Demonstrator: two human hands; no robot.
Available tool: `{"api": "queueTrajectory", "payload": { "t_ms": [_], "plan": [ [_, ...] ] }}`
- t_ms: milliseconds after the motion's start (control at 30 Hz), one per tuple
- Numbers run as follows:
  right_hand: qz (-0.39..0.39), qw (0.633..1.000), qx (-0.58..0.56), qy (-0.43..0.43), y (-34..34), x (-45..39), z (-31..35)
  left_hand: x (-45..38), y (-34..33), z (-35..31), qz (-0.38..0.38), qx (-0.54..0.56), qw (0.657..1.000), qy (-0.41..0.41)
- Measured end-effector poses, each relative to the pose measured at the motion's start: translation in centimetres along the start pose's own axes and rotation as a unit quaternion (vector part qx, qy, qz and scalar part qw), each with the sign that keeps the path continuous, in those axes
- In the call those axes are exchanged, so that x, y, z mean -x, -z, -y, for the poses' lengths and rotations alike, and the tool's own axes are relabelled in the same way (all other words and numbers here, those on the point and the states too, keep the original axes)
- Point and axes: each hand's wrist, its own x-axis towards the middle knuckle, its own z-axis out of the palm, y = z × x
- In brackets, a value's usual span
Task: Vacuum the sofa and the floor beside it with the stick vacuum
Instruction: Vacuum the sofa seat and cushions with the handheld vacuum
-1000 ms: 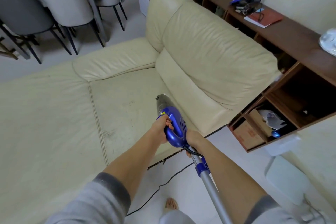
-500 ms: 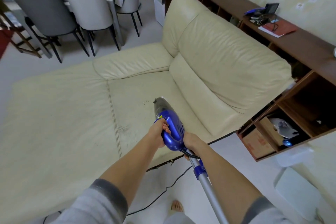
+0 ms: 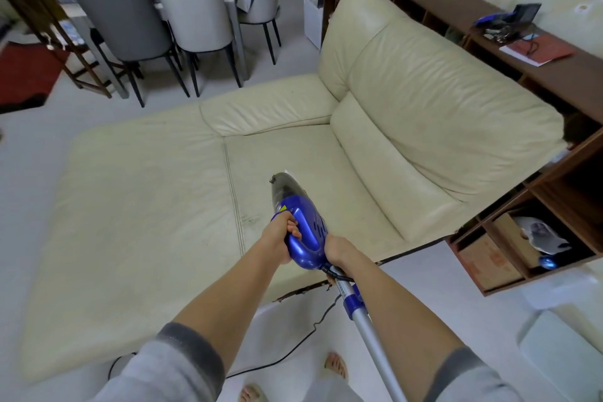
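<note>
Both hands hold the vacuum (image 3: 301, 232) over the sofa (image 3: 156, 206) seat: left hand (image 3: 281, 237) fingers curled round the blue handle, right hand (image 3: 339, 250) gripping just behind it, where the grey tube (image 3: 370, 330) joins. The vacuum's long axis runs from the fingers forward and slightly left, grey nose ahead of the left hand (nearer one), tube trailing back past the right arm. Nozzle opening hidden; contact with the seat unclear; right fingertips hidden
</note>
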Motion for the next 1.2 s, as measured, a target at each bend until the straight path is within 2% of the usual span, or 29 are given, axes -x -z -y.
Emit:
{"api": "queueTrajectory", "payload": {
  "t_ms": [67, 267, 433, 633, 733, 1000, 1100, 1200],
  "plan": [
    [-0.005, 1.0, 0.014, 0.019, -0.8, -0.4, 0.2, 0.4, 0.7, -0.2, 0.001, 0.006, 1.0, -0.001],
    [0.012, 0.999, 0.031, 0.0, -2.8, 0.5, 1.5, 1.4, 3.2, -0.7, -0.002, 0.029, 1.0, 0.002],
    [0.032, 0.998, -0.029, -0.038, -4.2, 0.6, 1.8, 1.7, 4.8, -1.2, -0.008, 0.041, 0.999, -0.003],
    [0.037, 0.999, 0.0, 0.006, -5.0, 0.8, 1.9, 1.9, 6.0, -1.2, -0.018, 0.036, 0.999, -0.003],
    [0.028, 0.999, -0.032, -0.005, -4.8, 1.1, 1.3, 2.1, 5.5, -1.0, -0.013, 0.027, 1.0, -0.002],
    [-0.023, 0.999, 0.017, 0.023, -2.8, 0.9, -0.5, 1.8, 2.8, 0.5, 0.004, 0.014, 1.0, 0.011],
    [-0.014, 1.0, -0.015, -0.013, -1.6, 1.1, -1.4, 1.6, 1.6, 1.2, 0.015, 0.004, 1.0, 0.013],
    [-0.002, 1.0, 0.003, -0.021, -0.6, 1.0, -2.2, 1.4, 0.7, 1.9, 0.025, 0.002, 1.0, 0.018]
  ]
}}
